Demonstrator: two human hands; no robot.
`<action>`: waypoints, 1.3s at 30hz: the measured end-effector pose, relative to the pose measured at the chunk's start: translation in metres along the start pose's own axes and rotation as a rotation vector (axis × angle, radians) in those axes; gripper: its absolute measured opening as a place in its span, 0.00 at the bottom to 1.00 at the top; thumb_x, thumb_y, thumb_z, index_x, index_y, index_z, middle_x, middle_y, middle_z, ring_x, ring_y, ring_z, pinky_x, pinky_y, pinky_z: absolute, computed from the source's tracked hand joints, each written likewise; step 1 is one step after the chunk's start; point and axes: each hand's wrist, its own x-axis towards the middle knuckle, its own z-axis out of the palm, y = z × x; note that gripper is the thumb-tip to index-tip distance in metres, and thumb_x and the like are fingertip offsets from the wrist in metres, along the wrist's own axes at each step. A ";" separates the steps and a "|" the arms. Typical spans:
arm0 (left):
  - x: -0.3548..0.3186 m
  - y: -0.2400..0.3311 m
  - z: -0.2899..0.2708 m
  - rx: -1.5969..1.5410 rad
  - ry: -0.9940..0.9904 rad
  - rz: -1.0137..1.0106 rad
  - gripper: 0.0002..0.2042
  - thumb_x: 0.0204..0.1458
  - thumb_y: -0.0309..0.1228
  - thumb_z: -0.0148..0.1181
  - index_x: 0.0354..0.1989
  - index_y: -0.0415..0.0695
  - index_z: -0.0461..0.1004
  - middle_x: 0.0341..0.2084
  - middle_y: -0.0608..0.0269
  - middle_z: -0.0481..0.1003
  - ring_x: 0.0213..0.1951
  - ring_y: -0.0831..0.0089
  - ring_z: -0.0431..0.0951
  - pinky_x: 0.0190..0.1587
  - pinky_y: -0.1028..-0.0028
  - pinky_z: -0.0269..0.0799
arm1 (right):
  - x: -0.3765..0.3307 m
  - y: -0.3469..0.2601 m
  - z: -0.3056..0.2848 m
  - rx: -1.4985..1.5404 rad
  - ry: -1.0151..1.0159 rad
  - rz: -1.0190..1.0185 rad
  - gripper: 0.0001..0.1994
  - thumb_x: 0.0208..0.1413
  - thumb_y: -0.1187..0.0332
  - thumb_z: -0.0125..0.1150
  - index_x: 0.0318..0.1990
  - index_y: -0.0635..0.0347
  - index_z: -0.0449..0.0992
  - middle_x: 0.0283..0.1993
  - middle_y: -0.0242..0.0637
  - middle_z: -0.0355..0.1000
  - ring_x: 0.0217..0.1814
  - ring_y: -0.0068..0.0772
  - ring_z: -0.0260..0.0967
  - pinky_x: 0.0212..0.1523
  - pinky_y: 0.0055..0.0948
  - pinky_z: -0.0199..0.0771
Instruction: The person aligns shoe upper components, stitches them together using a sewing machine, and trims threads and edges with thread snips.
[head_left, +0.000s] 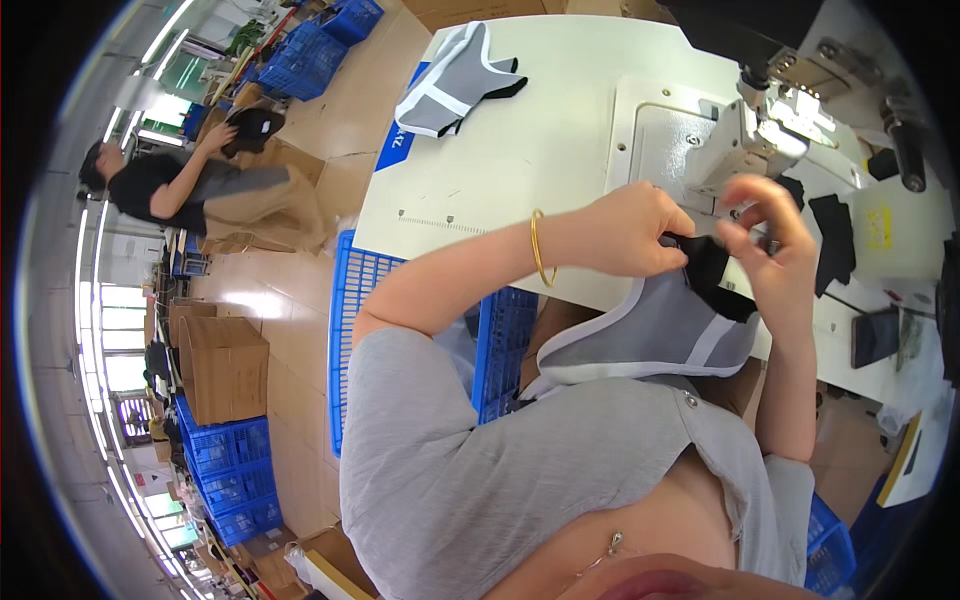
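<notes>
My left hand, with a gold bangle at its wrist, pinches the edge of a black fabric strip. This strip runs along the top of a grey fabric piece with white edging and a white band, which hangs over the table's front edge above my lap. Just right of the strip, my right hand is raised with curved fingers apart from the thumb; I see nothing held in it. A similar grey piece with white trim and black ends lies at the far left of the table.
A sewing machine stands beyond my hands on the white table. Black fabric pieces lie to the right. A blue basket stands below the table's left edge. Another person handles something black in the aisle, near cardboard boxes.
</notes>
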 end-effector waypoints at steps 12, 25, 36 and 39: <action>-0.010 -0.004 0.027 0.259 0.793 0.455 0.09 0.42 0.20 0.66 0.32 0.43 0.77 0.22 0.65 0.75 0.22 0.68 0.71 0.36 0.71 0.65 | -0.007 0.027 -0.004 0.099 -0.277 0.214 0.06 0.55 0.73 0.61 0.38 0.65 0.77 0.36 0.30 0.75 0.39 0.16 0.67 0.37 0.19 0.65; -0.007 -0.009 0.030 0.280 0.756 0.542 0.11 0.42 0.18 0.66 0.35 0.40 0.78 0.26 0.61 0.75 0.27 0.64 0.75 0.32 0.72 0.69 | -0.010 0.031 -0.006 0.412 -0.329 0.259 0.03 0.53 0.76 0.66 0.35 0.65 0.81 0.25 0.27 0.72 0.27 0.14 0.64 0.28 0.19 0.63; 0.002 -0.021 -0.026 -0.587 0.003 -0.113 0.08 0.56 0.24 0.57 0.41 0.35 0.78 0.29 0.71 0.77 0.33 0.85 0.73 0.38 0.82 0.69 | -0.013 0.013 -0.001 -0.324 -0.168 -0.608 0.15 0.38 0.78 0.65 0.39 0.65 0.81 0.37 0.38 0.76 0.25 0.25 0.72 0.22 0.21 0.71; 0.010 -0.009 -0.033 -0.454 -0.137 -0.345 0.11 0.61 0.32 0.55 0.36 0.39 0.81 0.23 0.74 0.73 0.26 0.84 0.65 0.30 0.80 0.62 | -0.011 0.014 0.000 -0.356 -0.157 -0.723 0.10 0.42 0.76 0.66 0.36 0.63 0.81 0.37 0.36 0.76 0.24 0.25 0.72 0.19 0.22 0.69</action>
